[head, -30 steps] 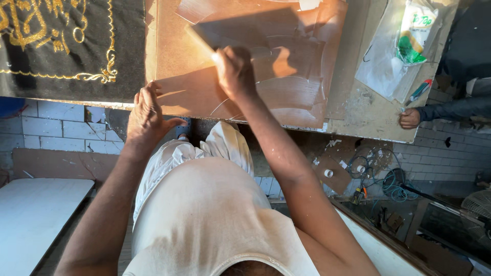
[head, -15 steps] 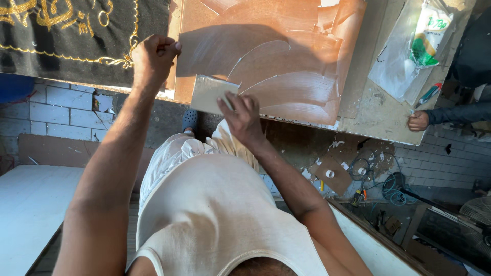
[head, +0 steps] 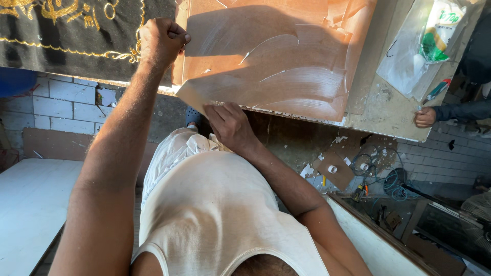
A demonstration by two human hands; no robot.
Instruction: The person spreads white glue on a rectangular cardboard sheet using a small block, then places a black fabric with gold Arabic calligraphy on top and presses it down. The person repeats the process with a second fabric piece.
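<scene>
The brown board [head: 266,56], smeared with whitish streaks, lies at the workbench's [head: 388,110] near edge. Its left edge has been gripped by the fisted left hand [head: 161,41]; the right hand [head: 230,125] has dropped to the near-left corner, fingers apparently pinching it.

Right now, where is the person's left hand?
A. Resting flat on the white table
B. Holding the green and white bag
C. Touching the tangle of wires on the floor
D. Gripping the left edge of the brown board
D: the left hand is closed in a fist on the left edge of the brown board, while the right hand sits at the board's near edge.
</scene>
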